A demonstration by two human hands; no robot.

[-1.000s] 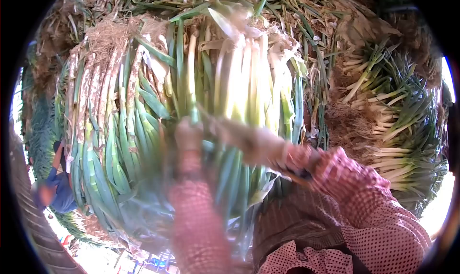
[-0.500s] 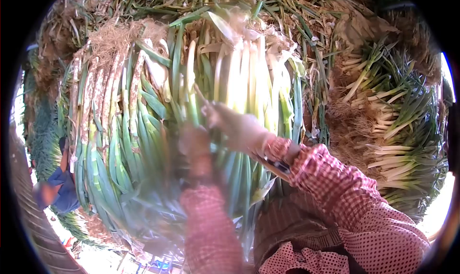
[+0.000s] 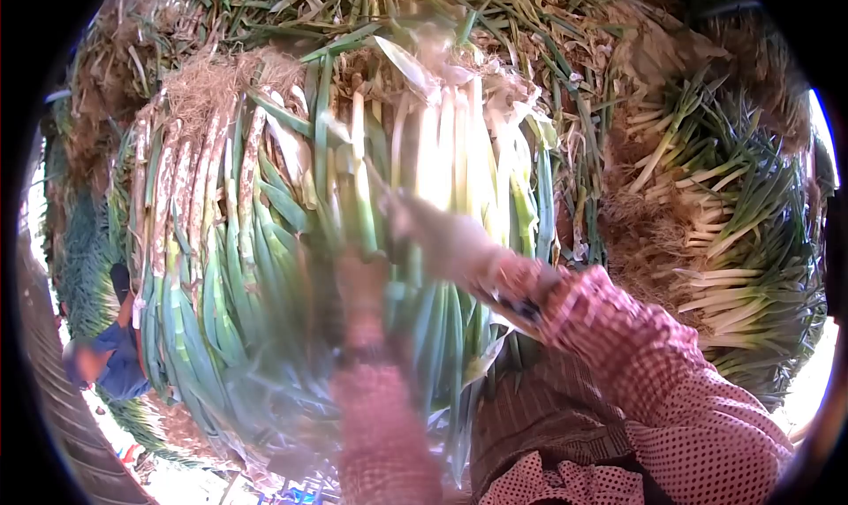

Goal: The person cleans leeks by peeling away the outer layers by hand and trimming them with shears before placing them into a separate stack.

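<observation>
In the head view my left hand, blurred by motion, closes around the green part of a leek whose pale stem points away from me. My right hand is just right of it, fingers bent together, also blurred. A thin pointed thing sticks out from its fingertips; its kind is not clear. Under both hands lies a broad row of leeks, with clean white stems on the right and soil-stained stems with roots on the left. A pale blurred scrap shows beside the leek.
More leeks with roots are piled at the right. Loose leaves and peelings cover the ground at the back. Clear plastic lies near the front edge. Another person in blue is at the far left.
My left hand has drawn slightly towards me, with the leek shifting the same way. My right hand has moved a little to the right. A pale scrap now shows beside the leek.
</observation>
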